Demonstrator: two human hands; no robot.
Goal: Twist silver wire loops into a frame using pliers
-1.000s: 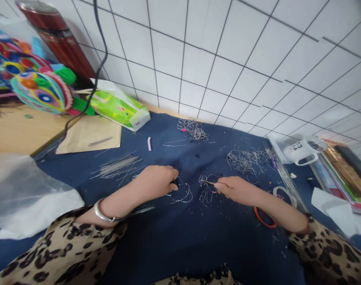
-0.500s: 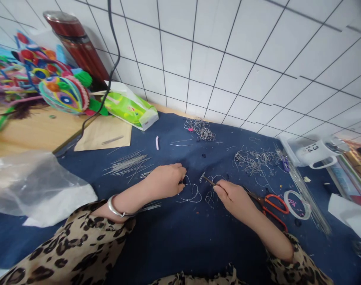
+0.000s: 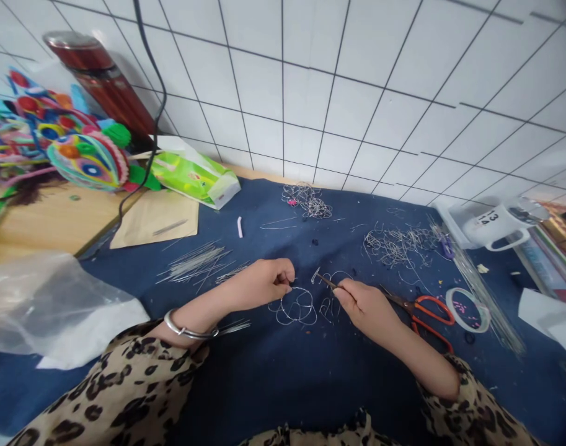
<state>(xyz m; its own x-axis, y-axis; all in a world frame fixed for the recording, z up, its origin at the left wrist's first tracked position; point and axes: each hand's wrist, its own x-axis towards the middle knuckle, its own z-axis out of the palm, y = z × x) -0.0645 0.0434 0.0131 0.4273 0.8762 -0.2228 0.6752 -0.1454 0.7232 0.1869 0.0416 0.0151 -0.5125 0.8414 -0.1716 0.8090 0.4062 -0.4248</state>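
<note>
1. We take the open, looped shape of thin silver wire point(image 3: 296, 306) as our landmark; it lies before us on the dark blue cloth point(image 3: 264, 384).
2. Our left hand point(image 3: 264, 284) is at the landmark's upper left edge, thumb and forefinger pinched together on its wire, the other fingers curled in. A shiny silver metal bangle point(image 3: 185, 331) circles that wrist.
3. Our right hand point(image 3: 364, 303), to the right of the landmark, is closed around a slim, dark metal tool point(image 3: 328, 282) that points toward our left hand. At its tip we see a small bent piece of silver wire point(image 3: 315, 274); we cannot tell how they are joined.
4. Just right of the landmark, we have a loose curl of thin silver wire point(image 3: 329, 308).
5. Farther right lie the orange-handled metal scissors point(image 3: 417, 316), partly behind our right forearm, then a round, clear-rimmed dish point(image 3: 485, 319) holding tiny pink beads point(image 3: 464, 310).
6. Left of the landmark, we see a spread of straight silver wires point(image 3: 194, 263); beyond them lies a tan paper sheet point(image 3: 155, 217).
7. Beyond the landmark sits a tangled silver wire clump point(image 3: 308, 201); a wider silver wire tangle point(image 3: 397, 243) lies beyond and right.
</note>
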